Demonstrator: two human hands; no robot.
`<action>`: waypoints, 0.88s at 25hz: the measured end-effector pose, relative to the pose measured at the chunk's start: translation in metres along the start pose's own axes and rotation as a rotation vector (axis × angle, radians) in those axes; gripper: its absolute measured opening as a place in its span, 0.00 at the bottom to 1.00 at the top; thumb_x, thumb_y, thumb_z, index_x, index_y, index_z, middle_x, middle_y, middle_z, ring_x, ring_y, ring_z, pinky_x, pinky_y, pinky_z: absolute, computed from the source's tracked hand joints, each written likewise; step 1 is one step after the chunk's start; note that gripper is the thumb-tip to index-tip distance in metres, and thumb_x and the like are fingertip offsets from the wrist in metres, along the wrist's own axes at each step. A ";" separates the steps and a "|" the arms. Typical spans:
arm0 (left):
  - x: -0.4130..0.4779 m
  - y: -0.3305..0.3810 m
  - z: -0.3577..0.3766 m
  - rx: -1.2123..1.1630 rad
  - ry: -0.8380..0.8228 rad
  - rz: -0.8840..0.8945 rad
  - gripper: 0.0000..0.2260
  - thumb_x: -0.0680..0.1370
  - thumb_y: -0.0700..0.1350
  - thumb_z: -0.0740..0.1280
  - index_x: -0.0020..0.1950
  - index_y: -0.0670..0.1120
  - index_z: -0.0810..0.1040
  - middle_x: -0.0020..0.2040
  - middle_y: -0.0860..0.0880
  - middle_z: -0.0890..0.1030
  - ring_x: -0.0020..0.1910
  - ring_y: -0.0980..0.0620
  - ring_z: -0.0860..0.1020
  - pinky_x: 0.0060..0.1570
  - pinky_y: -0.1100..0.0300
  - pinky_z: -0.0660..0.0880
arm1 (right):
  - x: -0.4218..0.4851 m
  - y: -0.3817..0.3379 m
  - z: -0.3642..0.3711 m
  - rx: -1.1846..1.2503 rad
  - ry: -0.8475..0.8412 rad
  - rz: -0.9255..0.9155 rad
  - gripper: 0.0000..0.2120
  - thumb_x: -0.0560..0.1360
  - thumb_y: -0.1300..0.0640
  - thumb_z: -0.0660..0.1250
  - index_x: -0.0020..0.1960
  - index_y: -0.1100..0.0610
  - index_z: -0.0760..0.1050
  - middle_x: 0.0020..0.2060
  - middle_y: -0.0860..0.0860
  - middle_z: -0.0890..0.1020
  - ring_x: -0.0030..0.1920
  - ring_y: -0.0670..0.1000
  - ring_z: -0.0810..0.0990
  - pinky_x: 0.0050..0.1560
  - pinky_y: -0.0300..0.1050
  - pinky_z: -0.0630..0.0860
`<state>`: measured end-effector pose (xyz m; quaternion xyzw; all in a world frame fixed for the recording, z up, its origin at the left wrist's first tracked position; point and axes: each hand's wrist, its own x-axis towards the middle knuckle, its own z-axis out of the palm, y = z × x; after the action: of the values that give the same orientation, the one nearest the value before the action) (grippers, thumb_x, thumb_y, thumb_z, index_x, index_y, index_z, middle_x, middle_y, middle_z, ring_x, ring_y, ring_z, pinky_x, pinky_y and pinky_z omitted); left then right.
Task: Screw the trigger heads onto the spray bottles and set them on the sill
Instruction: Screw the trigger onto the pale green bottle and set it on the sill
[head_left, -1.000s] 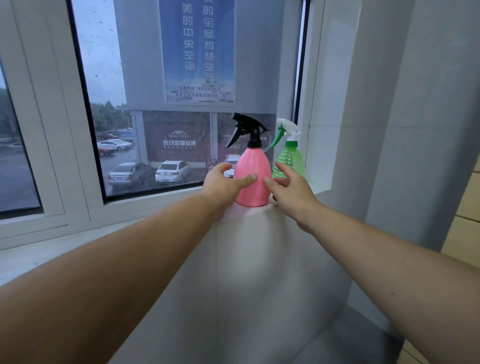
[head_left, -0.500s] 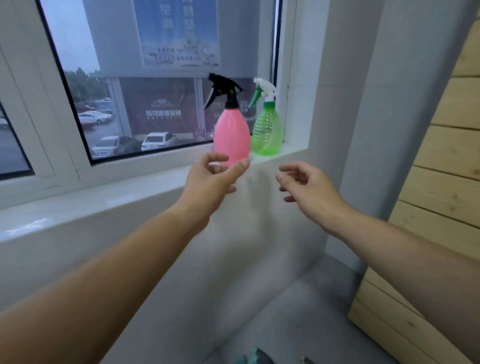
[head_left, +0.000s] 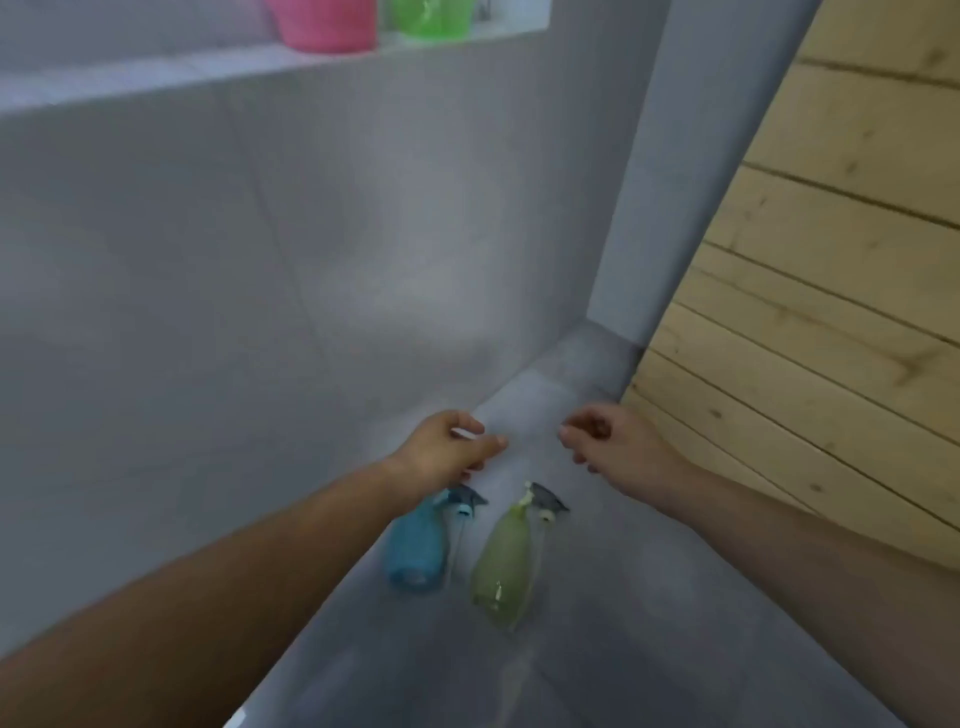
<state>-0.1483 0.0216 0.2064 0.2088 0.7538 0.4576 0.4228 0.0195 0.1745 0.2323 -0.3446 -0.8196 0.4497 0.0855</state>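
Head view: both hands hang empty with fingers loosely curled, the left hand (head_left: 447, 449) just above the blue bottle (head_left: 415, 540) lying on the floor (head_left: 623, 623), the right hand (head_left: 618, 444) above and right of the yellow-green bottle (head_left: 501, 564). Far above them, the pink bottle (head_left: 327, 26) and green bottle (head_left: 431, 18) stand on the sill (head_left: 156, 78).

wall (head_left: 260, 260): grey tile | floor (head_left: 623, 649): grey | right: pale wood planks (head_left: 831, 312) | sill (head_left: 156, 78): white, top | light: dim
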 end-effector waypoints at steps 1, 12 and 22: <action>0.007 -0.020 0.010 0.027 -0.030 -0.054 0.15 0.74 0.49 0.78 0.54 0.45 0.77 0.52 0.39 0.83 0.41 0.49 0.82 0.38 0.62 0.79 | 0.001 0.025 0.009 -0.034 -0.042 0.067 0.11 0.77 0.51 0.66 0.49 0.58 0.80 0.44 0.57 0.84 0.43 0.55 0.83 0.49 0.56 0.80; 0.077 -0.158 0.086 0.452 -0.113 -0.267 0.41 0.75 0.63 0.71 0.80 0.44 0.60 0.78 0.41 0.68 0.74 0.41 0.70 0.67 0.52 0.71 | 0.080 0.182 0.093 -0.179 -0.148 0.421 0.32 0.72 0.39 0.68 0.68 0.57 0.73 0.66 0.59 0.77 0.61 0.59 0.78 0.56 0.47 0.73; 0.097 -0.192 0.100 0.498 -0.137 -0.311 0.38 0.72 0.66 0.71 0.74 0.46 0.65 0.62 0.46 0.77 0.55 0.47 0.80 0.52 0.51 0.81 | 0.123 0.215 0.137 -0.229 -0.014 0.469 0.25 0.65 0.41 0.76 0.46 0.62 0.79 0.40 0.60 0.82 0.38 0.56 0.80 0.38 0.52 0.78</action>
<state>-0.1053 0.0461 -0.0253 0.2186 0.8355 0.1735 0.4734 -0.0294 0.2378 -0.0390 -0.5295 -0.7633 0.3641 -0.0664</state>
